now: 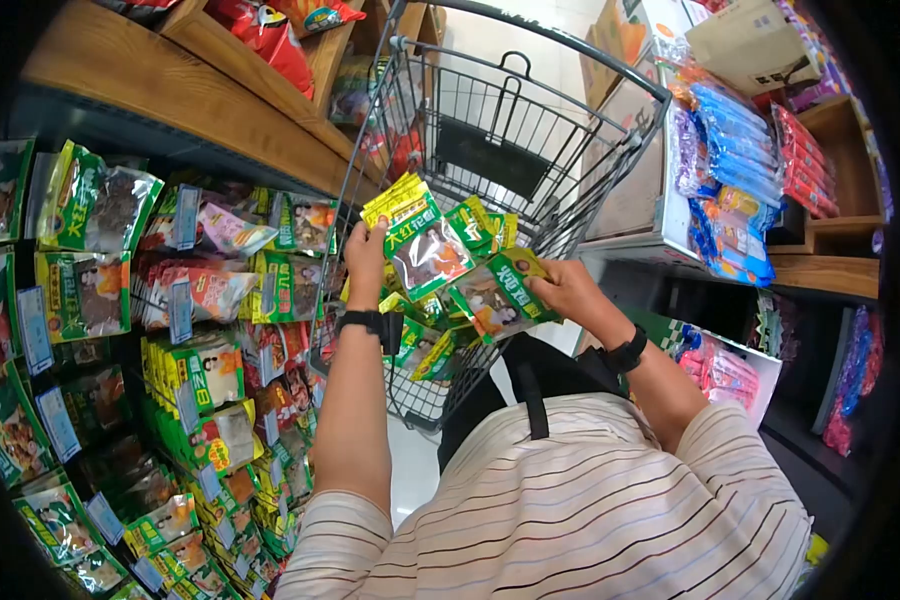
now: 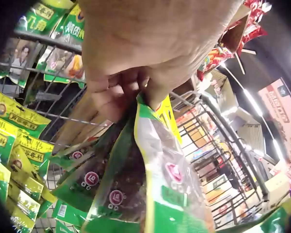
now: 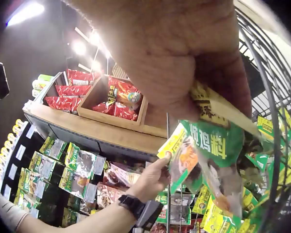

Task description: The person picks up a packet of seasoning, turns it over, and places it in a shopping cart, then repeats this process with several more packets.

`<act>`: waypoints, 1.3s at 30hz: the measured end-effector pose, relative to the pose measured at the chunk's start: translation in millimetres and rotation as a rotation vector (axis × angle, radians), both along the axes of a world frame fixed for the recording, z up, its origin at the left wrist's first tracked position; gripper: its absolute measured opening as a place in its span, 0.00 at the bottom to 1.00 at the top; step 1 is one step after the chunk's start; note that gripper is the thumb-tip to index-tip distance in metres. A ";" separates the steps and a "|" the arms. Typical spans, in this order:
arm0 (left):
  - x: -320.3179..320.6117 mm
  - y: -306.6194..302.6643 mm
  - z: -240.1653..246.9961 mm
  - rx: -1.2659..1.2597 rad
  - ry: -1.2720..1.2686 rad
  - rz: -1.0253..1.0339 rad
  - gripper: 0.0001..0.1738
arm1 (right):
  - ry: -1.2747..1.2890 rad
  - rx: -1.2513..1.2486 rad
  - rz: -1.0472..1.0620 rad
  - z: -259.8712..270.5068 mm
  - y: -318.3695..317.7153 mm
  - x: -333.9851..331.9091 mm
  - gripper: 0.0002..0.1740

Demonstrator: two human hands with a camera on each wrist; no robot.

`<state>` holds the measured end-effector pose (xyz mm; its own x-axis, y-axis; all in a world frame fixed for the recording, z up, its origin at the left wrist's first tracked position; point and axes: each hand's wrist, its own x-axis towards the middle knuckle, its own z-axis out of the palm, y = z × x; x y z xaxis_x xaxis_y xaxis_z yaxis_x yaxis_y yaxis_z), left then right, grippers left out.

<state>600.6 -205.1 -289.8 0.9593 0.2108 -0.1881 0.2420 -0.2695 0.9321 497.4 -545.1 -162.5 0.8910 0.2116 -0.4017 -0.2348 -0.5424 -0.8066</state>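
Observation:
My left hand [image 1: 366,258] pinches a small stack of green-and-yellow spice packets [image 1: 430,255] by their top edges. Through the clear front of the foremost one, dark contents show. In the left wrist view these packets [image 2: 174,174] hang fanned out below the fingers. My right hand [image 1: 568,290] grips another green spice packet [image 1: 505,300] at its yellow end, tilted and close beside the left stack. Both hands are over the wire shopping cart [image 1: 642,92], where more spice packets [image 1: 425,345] lie loosely piled.
To the left, a shelf rack carries rows of hanging spice packets [image 1: 85,290] with price tags [image 1: 35,330]. Above it, red snack bags [image 1: 270,50] sit in wooden bins. On the right, a display stand holds blue packs [image 1: 735,130] and red packs [image 1: 803,160].

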 end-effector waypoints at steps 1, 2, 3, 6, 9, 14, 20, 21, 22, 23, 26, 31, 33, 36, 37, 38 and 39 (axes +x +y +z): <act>9.4 -0.2 -23.4 0.003 0.005 0.002 0.22 | 0.008 0.013 -0.030 0.1 -1.6 -0.4 0.18; 16.7 -1.2 -37.9 0.008 0.012 0.005 0.22 | 0.015 0.074 -0.076 -1.7 -3.2 -1.5 0.18; 21.8 -5.7 -42.7 0.017 0.016 0.007 0.19 | 0.015 0.062 -0.089 -1.8 -4.0 -1.7 0.18; 39.3 -9.0 -54.6 0.047 0.112 -0.018 0.15 | 0.006 0.038 -0.108 -2.6 -3.6 3.5 0.18; 51.4 -10.6 -83.0 0.171 -0.231 0.193 0.20 | 0.020 0.041 -0.096 -7.4 -4.4 4.6 0.17; 24.4 19.2 0.4 -0.008 -0.041 0.086 0.23 | -0.015 0.027 -0.021 -19.9 -0.4 9.1 0.15; -69.4 71.5 165.2 0.113 -0.241 0.225 0.18 | -0.013 0.069 0.079 -28.0 16.6 17.4 0.11; -84.8 86.9 195.2 0.222 -0.301 0.263 0.18 | -0.028 0.087 0.090 -40.1 15.7 18.9 0.11; -96.4 101.3 220.5 0.215 -0.427 0.309 0.17 | -0.040 0.101 0.096 -46.2 18.6 21.8 0.11; -107.6 115.4 248.5 0.260 -0.442 0.403 0.15 | -0.025 0.106 0.109 -42.7 24.1 24.8 0.12; -120.5 160.7 305.0 0.338 -0.675 0.565 0.14 | -0.007 0.134 0.150 -26.9 35.4 28.4 0.13; -73.6 286.3 321.4 0.485 -0.665 0.718 0.36 | -0.036 0.179 0.175 -13.6 47.6 26.2 0.12; -59.0 287.4 345.5 0.588 -0.430 0.793 0.42 | -0.061 0.178 0.186 -8.8 45.4 21.5 0.12; -46.3 302.6 340.3 0.510 -0.432 0.839 0.47 | -0.084 0.169 0.163 -12.5 38.1 14.1 0.11; -44.2 302.4 341.3 0.480 -0.432 0.842 0.47 | -0.093 0.176 0.153 -10.5 36.7 11.3 0.11; -45.1 302.1 340.7 0.444 -0.432 0.827 0.46 | -0.064 0.130 0.154 -8.5 33.1 9.4 0.12; -45.9 300.8 340.7 0.408 -0.430 0.813 0.45 | -0.080 0.112 0.147 -8.0 31.4 6.9 0.12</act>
